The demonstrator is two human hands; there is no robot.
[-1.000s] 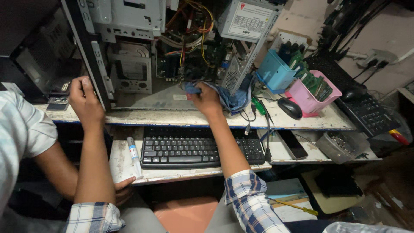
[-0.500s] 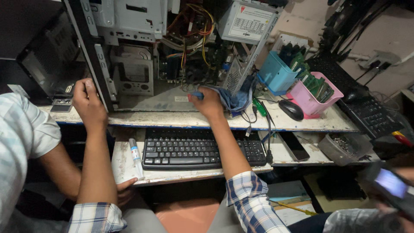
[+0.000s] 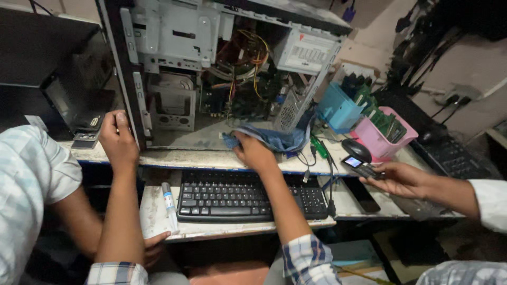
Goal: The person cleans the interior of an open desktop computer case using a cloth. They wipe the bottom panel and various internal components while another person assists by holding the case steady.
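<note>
- Computer case (image 3: 211,79), side panel off, stands on the desk (image 3: 211,158), insides facing the camera.
- Right hand (image 3: 254,150) closed on a blue cloth (image 3: 274,138), pressed to the case floor at the open side, same spot as half a second ago.
- Left hand (image 3: 119,140) curled round the front edge of the case, steadying it; grip unchanged over the last second.
- Change: a co-worker's hand (image 3: 404,179) in a white sleeve has come in from the right, holding a small dark phone (image 3: 358,166) with a lit screen over the desk. A second ago it was not in view. It sits well apart from the cloth and the case, so my guess is the wiping goes on undisturbed.
- View has also shifted closer and a bit left.
- Another person's arm at far left, pale checked sleeve, hand low under the keyboard shelf.
- Labels: white rectangular sticker on the grey power supply (image 3: 306,53), top right of the case; print too small to read.
- White tube (image 3: 169,203) with a blue band lies left of the black keyboard (image 3: 243,195).
- Blue box (image 3: 338,108) and pink box (image 3: 377,137) of green circuit boards sit right of the case, black mouse (image 3: 356,149) just in front.
</note>
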